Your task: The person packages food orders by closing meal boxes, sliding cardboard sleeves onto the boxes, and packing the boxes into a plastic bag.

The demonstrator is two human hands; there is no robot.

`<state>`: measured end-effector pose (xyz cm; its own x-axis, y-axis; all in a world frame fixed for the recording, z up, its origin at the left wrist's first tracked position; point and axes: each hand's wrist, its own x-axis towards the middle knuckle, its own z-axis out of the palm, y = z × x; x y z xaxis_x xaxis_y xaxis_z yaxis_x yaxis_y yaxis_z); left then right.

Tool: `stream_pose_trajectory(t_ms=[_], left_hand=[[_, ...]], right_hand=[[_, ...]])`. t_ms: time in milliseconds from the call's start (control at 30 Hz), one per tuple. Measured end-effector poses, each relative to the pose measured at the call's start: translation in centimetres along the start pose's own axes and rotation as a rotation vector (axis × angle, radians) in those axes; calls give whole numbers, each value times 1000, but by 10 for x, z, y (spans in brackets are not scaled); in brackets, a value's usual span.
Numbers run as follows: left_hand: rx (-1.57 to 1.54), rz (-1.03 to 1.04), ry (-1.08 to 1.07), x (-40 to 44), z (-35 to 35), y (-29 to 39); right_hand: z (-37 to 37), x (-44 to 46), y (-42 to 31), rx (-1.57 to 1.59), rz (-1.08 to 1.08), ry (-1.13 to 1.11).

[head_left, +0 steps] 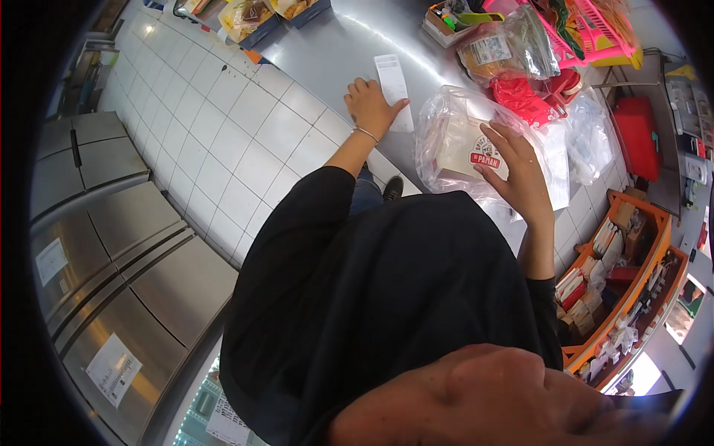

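Observation:
On the steel table [320, 44], my left hand [372, 108] lies at the left edge of a long white paper slip [395, 82]. Its fingers are spread and its thumb rests across the slip. My right hand [515, 167] is spread over the right side of a white printed box [455, 145], which sits inside a clear plastic bag [430, 126]. The fingertips touch the bag and box, without being wrapped round them. White paper [556, 160] shows beside the right hand, partly hidden by it.
Food boxes [256, 21] stand at the table's far left. Packed food bags [491, 56], a red bag [526, 100] and a pink basket [587, 33] are at the right. Steel refrigerators [123, 245] stand left, and an orange shelf [621, 275] with packages stands right.

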<state>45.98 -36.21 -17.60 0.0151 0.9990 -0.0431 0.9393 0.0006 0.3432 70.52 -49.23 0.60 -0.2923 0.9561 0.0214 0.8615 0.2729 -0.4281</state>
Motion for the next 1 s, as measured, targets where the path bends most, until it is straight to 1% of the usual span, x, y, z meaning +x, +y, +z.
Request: stream_pose_trajectory(t_ms=[67, 100, 167, 200, 233, 267, 300, 333, 367, 400, 467, 533, 567, 633, 667, 700, 733, 800, 833, 933, 967, 1000], left_hand=[[-23, 9, -41, 2, 7, 0], [-35, 15, -61, 4, 11, 2], [-575, -158, -75, 13, 11, -9], [-842, -241, -84, 20, 10, -11], [-1187, -238, 114, 25, 14, -5], [-1400, -213, 96, 20, -17, 11], [-1613, -189, 73, 8, -66, 34], [-1707, -146, -39, -8, -110, 56], [-1798, -100, -153, -26, -138, 73], [-1756, -30, -223, -41, -143, 86], [-1634, 107, -359, -68, -143, 108], [-1478, 232, -487, -90, -133, 121], [-1452, 185, -524, -92, -128, 120], [-1402, 91, -600, -94, -118, 117], [-1246, 138, -525, -96, -117, 116], [-1090, 184, -451, -98, -117, 114], [-935, 227, -372, -101, -117, 112], [-940, 255, -50, -105, -114, 112], [-937, 269, 111, -107, -112, 111], [-842, 862, 181, -105, -98, 104], [-801, 965, -139, -109, -95, 106], [-694, 1052, -151, -112, -92, 110]], right_hand=[[-4, 3, -10, -46, -41, 88], [-5, 2, -11, 24, -12, 131], [-7, 1, -7, 161, 44, 218], [-7, 1, -3, 260, 111, 244], [-4, -1, 2, 362, 181, 271], [0, -3, 7, 465, 250, 294], [5, -3, 11, 609, 301, 275], [8, -2, 7, 814, 269, 331], [12, 2, -2, 1018, 229, 390], [14, 6, -9, 1220, 178, 448], [13, -4, -6, 1346, 237, 381], [25, -25, 23, 1301, 300, 252], [18, -26, 19, 1268, 367, 255], [21, -37, 36, 1148, 456, 156], [25, -44, 49, 1090, 504, 109], [26, -49, 59, 827, 531, 30], [29, -56, 65, 620, 536, 71], [27, -61, 67, 203, 530, 146], [27, -61, 68, 181, 544, 163], [26, -57, 63, 127, 578, 220], [27, -55, 63, 115, 579, 245], [26, -54, 64, 99, 576, 269]])
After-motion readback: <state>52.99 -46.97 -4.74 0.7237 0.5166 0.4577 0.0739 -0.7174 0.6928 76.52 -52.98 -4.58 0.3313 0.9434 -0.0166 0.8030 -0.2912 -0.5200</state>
